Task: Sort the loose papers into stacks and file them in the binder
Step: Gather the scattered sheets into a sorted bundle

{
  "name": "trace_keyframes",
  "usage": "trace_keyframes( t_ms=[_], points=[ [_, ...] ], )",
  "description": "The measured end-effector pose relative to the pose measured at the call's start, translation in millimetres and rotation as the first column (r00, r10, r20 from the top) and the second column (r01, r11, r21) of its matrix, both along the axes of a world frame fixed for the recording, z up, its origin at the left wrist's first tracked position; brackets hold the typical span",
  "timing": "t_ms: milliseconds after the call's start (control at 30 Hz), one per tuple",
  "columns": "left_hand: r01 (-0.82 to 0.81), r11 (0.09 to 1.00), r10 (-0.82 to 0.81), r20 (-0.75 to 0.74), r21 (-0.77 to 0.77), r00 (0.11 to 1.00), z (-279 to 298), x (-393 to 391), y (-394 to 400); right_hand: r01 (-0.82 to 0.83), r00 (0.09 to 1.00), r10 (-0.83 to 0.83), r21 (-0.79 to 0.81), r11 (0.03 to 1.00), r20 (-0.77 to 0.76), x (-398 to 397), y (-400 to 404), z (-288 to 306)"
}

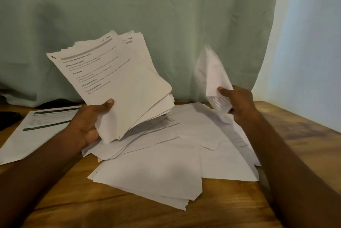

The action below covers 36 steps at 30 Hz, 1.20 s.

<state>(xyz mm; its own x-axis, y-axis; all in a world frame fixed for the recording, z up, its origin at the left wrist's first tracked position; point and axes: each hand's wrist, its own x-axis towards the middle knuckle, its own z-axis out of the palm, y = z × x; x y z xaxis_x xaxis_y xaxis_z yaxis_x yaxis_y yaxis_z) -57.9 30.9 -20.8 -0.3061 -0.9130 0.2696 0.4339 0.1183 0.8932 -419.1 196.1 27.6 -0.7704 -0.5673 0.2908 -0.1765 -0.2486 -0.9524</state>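
Note:
My left hand (90,122) grips a thick stack of printed papers (118,80) by its lower corner, tilted up above the table; the top sheet reads "Section 1". My right hand (238,102) pinches a single printed sheet (210,72), raised upright and blurred. Below both hands a loose pile of white papers (166,157) lies spread face down over the wooden table (230,205). A separate printed sheet with dark bars (36,126) lies flat at the left. No binder is in view.
A pale green cloth (166,15) hangs behind the table. A light wall (313,43) stands at the right. A dark object (9,117) sits at the far left edge. The table's right edge runs diagonally near my right forearm.

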Motion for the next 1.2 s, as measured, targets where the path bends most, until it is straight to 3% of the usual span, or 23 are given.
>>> trace_keyframes(
  t_ms=[67, 200, 333, 500, 633, 667, 700, 733, 767, 800, 833, 900, 967, 1033, 1067, 1133, 1200],
  points=[
    [-0.002, 1.0, 0.002, 0.011, -0.015, 1.0, 0.2, -0.1, -1.5, -0.307, 0.871, 0.361, -0.204, 0.93, 0.334, 4.0, -1.3, 2.9],
    [-0.027, 0.999, 0.028, 0.019, -0.026, 0.999, 1.3, -0.3, -4.5, -0.523, 0.592, 0.702, -0.474, 0.708, 0.395, 12.2, -8.7, -1.9],
    [-0.028, 0.999, 0.028, -0.006, -0.029, 1.0, 1.7, 0.6, -6.4, -0.679, 0.366, 0.859, -0.529, 0.509, 0.358, 17.6, -18.6, -13.6],
    [0.034, 0.999, -0.034, -0.033, 0.006, 0.999, 3.9, 4.0, -6.9, -0.678, 0.337, 0.825, -0.491, 0.547, 0.454, 17.4, -27.1, -24.3],
    [-0.005, 0.998, 0.01, -0.064, 0.065, 0.998, 4.1, 7.9, -10.8, -0.627, 0.461, 0.686, -0.341, 0.7, 0.563, 15.9, -28.8, -29.4],
    [-0.032, 0.996, 0.038, -0.069, 0.085, 0.997, 4.7, 8.3, -12.0, -0.613, 0.542, 0.642, -0.267, 0.743, 0.542, 17.9, -28.8, -27.1],
    [-0.062, 0.991, 0.071, -0.081, 0.115, 0.994, 4.5, 9.8, -13.9, -0.548, 0.681, 0.544, -0.15, 0.823, 0.491, 23.1, -28.3, -24.9],
    [-0.083, 0.987, 0.097, -0.095, 0.141, 0.991, 4.8, 11.1, -14.6, -0.378, 0.857, 0.349, 0.002, 0.926, 0.379, 29.0, -26.9, -22.8],
    [-0.1, 0.982, 0.118, -0.111, 0.161, 0.987, 4.7, 13.0, -16.5, -0.108, 0.975, 0.088, 0.09, 0.99, 0.202, 32.0, -26.1, -22.2],
    [-0.108, 0.979, 0.13, -0.125, 0.171, 0.984, 5.0, 14.2, -17.2, 0.158, 0.987, -0.159, 0.059, 0.986, 0.009, 33.0, -25.2, -21.4],
    [-0.119, 0.977, 0.144, -0.135, 0.178, 0.98, 5.1, 15.1, -18.7, 0.349, 0.922, -0.349, -0.028, 0.937, -0.17, 33.1, -22.8, -18.6],
    [-0.181, 0.966, 0.21, -0.15, 0.187, 0.966, 4.7, 17.8, -21.2, 0.458, 0.693, -0.515, -0.244, 0.855, -0.505, 39.2, -16.5, -13.5],
    [-0.259, 0.949, 0.286, -0.151, 0.18, 0.946, 4.5, 19.5, -22.3, 0.255, 0.538, -0.395, -0.303, 0.918, -0.745, 48.0, -17.6, -14.1],
    [-0.297, 0.938, 0.323, -0.139, 0.179, 0.936, 4.6, 19.8, -22.0, -0.052, 0.422, -0.019, -0.046, 0.998, -0.906, 62.8, -21.9, -21.1],
    [-0.302, 0.936, 0.328, -0.134, 0.178, 0.935, 5.3, 19.2, -20.9, -0.142, 0.336, 0.198, 0.159, 0.977, -0.921, 71.1, -24.9, -27.6],
    [-0.316, 0.929, 0.342, -0.125, 0.192, 0.931, 6.4, 20.9, -20.6, -0.134, 0.206, 0.571, 0.555, 0.821, -0.795, 87.2, -28.7, -38.1],
    [-0.336, 0.921, 0.363, -0.118, 0.199, 0.925, 8.7, 22.7, -21.3, -0.034, 0.226, 0.732, 0.746, 0.666, -0.643, 92.8, -31.0, -41.2]
  ],
)
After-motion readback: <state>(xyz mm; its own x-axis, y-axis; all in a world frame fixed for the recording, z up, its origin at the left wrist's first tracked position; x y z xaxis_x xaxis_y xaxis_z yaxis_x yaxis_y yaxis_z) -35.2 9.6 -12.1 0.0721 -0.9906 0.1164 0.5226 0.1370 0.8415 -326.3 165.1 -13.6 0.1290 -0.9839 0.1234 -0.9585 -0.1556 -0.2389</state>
